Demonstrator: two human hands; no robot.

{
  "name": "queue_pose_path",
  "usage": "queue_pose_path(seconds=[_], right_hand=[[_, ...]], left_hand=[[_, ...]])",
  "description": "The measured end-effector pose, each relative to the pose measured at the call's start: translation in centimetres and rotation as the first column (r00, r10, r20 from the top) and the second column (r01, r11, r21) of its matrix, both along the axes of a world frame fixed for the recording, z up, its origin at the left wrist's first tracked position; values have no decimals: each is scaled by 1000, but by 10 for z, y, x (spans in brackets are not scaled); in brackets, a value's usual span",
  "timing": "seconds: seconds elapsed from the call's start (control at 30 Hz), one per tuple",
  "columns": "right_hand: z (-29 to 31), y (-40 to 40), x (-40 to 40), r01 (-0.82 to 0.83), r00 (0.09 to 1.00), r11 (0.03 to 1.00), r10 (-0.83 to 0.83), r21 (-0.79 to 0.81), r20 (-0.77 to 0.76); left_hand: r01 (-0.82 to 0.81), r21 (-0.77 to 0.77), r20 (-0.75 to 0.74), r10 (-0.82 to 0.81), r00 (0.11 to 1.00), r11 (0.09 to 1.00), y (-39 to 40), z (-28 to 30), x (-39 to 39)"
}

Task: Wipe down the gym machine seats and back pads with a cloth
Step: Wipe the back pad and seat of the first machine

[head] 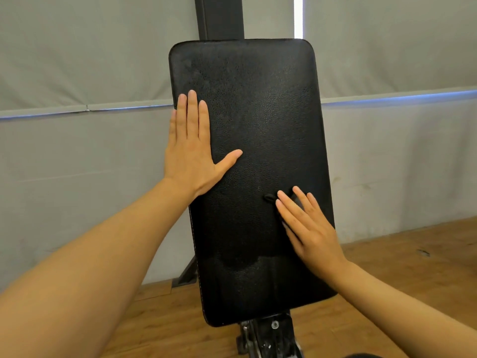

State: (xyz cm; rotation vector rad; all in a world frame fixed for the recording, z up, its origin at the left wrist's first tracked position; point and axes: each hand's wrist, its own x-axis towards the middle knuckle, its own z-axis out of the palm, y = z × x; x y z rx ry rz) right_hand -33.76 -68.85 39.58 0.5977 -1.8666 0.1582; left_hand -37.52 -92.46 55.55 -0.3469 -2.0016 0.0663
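A tall black padded back pad (258, 120) fills the middle of the head view, tilted slightly and mounted on a dark upright post. My left hand (192, 148) lies flat on the pad's left edge, fingers straight and thumb spread. My right hand (307, 223) presses flat on a dark cloth (269, 198) against the lower right of the pad. Only a small dark fold of the cloth shows past my fingertips; the rest is hidden under the hand. A duller damp-looking patch shows low on the pad.
The dark upright post (222, 16) rises behind the pad. A metal bracket and frame (271, 332) sits under the pad's lower end. Grey padded wall panels (90, 60) stand behind, and wooden flooring (413, 254) runs to the right and below.
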Motion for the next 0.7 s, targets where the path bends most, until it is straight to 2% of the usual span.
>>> queue_pose_path(seconds=[0.07, 0.13, 0.2, 0.3, 0.33, 0.43, 0.57, 0.7], right_hand=[[0, -29, 2, -35, 999, 994, 33, -103, -17], [2, -54, 3, -75, 997, 991, 74, -113, -11], [3, -66, 3, -94, 995, 994, 95, -62, 6], [4, -43, 0, -60, 998, 993, 59, 104, 8], [3, -28, -1, -39, 999, 995, 39, 89, 3], [0, 18, -3, 24, 999, 986, -19, -163, 31], [-4, 17, -5, 61, 998, 937, -46, -345, 53], [-3, -27, -5, 1, 1000, 781, 16, -625, 22]], left_hand=[[-11, -1, -16, 11, 1000, 1000, 1, -1, -1], [-17, -5, -24, 17, 1000, 1000, 2, -2, -1], [-12, -3, -33, 11, 999, 1000, 2, -3, -2], [38, 20, -56, -37, 998, 999, 1, -5, -3], [69, 35, -72, -66, 995, 997, 1, -7, -4], [106, 76, -111, -98, 989, 991, 3, -14, -6], [41, 78, -99, -34, 994, 996, 6, -13, -6], [41, 92, -113, -30, 993, 995, 10, -15, -7]])
